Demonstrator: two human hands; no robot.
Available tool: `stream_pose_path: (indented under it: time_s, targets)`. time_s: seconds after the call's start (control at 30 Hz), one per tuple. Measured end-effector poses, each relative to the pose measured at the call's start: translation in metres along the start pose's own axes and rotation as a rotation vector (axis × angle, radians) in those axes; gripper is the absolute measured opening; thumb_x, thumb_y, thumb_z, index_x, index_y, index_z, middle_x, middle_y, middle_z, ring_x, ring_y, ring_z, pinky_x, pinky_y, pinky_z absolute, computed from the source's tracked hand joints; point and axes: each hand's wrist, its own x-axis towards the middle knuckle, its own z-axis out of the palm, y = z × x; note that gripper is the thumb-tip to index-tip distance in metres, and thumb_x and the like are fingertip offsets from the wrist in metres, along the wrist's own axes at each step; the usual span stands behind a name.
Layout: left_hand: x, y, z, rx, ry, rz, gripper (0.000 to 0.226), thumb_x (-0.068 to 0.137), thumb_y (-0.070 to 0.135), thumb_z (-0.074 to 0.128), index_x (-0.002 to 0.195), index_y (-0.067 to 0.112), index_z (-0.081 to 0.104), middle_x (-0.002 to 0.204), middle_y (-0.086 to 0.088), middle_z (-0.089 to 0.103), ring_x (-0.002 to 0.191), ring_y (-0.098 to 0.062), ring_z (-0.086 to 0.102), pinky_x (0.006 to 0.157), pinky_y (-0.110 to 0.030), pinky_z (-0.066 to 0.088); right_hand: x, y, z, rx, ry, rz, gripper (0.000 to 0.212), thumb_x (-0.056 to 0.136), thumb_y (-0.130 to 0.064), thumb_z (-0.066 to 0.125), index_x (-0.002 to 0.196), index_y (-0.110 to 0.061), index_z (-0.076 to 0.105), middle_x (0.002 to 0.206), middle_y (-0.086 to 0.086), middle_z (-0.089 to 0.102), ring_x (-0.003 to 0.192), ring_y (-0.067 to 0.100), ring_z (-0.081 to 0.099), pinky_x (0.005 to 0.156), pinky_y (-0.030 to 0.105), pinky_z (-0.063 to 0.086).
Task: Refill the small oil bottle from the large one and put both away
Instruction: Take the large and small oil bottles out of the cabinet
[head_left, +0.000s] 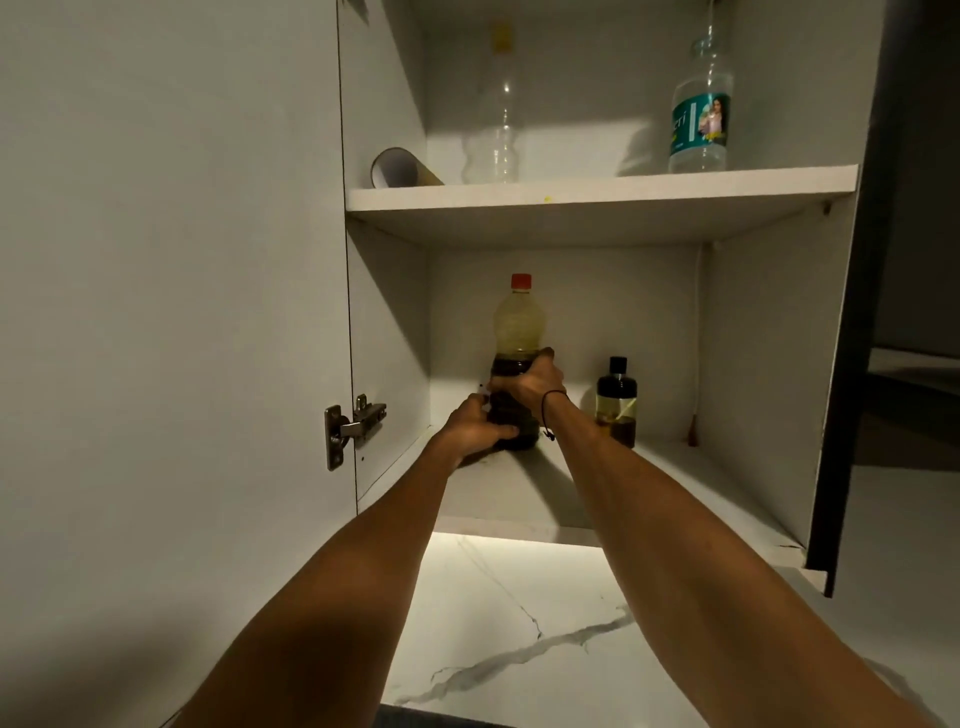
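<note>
Open wall cupboard: lower shelf held the large oil bottle, red-capped, upright, set back from the front edge toward the left-centre, dark oil filling only its lower part; bare shelf lay before it and to its left. Both hands clasped it, left hand low at the base, right hand around the waist. The small oil bottle, black-capped and partly filled, stood just beside it to the right, apart; the upper shelf carried two clear bottles and a cardboard tube.
</note>
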Motion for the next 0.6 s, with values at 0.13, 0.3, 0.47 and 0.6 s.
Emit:
stream_pose_path:
  time_s: [0.13, 0.3, 0.47, 0.6]
  targets:
    - [-0.012, 0.007, 0.008, 0.050, 0.008, 0.024, 0.087, 0.080, 0.036, 0.088, 0.149, 0.016, 0.038, 0.137, -0.006, 0.064, 0.122, -0.028, 0.064, 0.108, -0.045, 0.054, -0.010, -0.001, -0.007, -0.033, 0.005, -0.041, 0.080, 0.063, -0.032, 0.093, 0.123, -0.018, 0.042, 0.112, 0.006, 0.060, 0.101, 0.030, 0.062, 0.091, 0.046, 0.057]
    - [-0.045, 0.015, 0.008, 0.043, 0.016, 0.069, 0.083, 0.081, 0.029, 0.087, 0.145, 0.015, 0.037, 0.134, -0.005, 0.065, 0.121, -0.024, 0.064, 0.105, -0.042, 0.056, -0.035, -0.003, -0.021, -0.089, -0.027, -0.110, 0.086, 0.063, -0.039, 0.093, 0.128, -0.018, 0.040, 0.112, 0.005, 0.060, 0.101, 0.029, 0.062, 0.089, 0.046, 0.057]
    - [-0.092, 0.021, 0.008, 0.105, 0.054, 0.117, 0.089, 0.072, 0.041, 0.090, 0.141, 0.019, 0.038, 0.128, -0.003, 0.067, 0.115, -0.024, 0.067, 0.101, -0.046, 0.058, -0.076, -0.009, -0.041, -0.151, -0.040, -0.201, 0.090, 0.060, -0.049, 0.091, 0.128, -0.021, 0.039, 0.112, 0.005, 0.057, 0.102, 0.030, 0.061, 0.091, 0.048, 0.056]
    - [-0.138, 0.029, 0.008, 0.238, 0.126, 0.182, 0.079, 0.080, 0.042, 0.088, 0.140, 0.018, 0.042, 0.127, -0.003, 0.068, 0.114, -0.025, 0.067, 0.098, -0.042, 0.058, -0.116, -0.014, -0.055, -0.145, -0.070, -0.266, 0.088, 0.063, -0.048, 0.091, 0.129, -0.021, 0.038, 0.113, 0.005, 0.055, 0.104, 0.029, 0.060, 0.091, 0.046, 0.056]
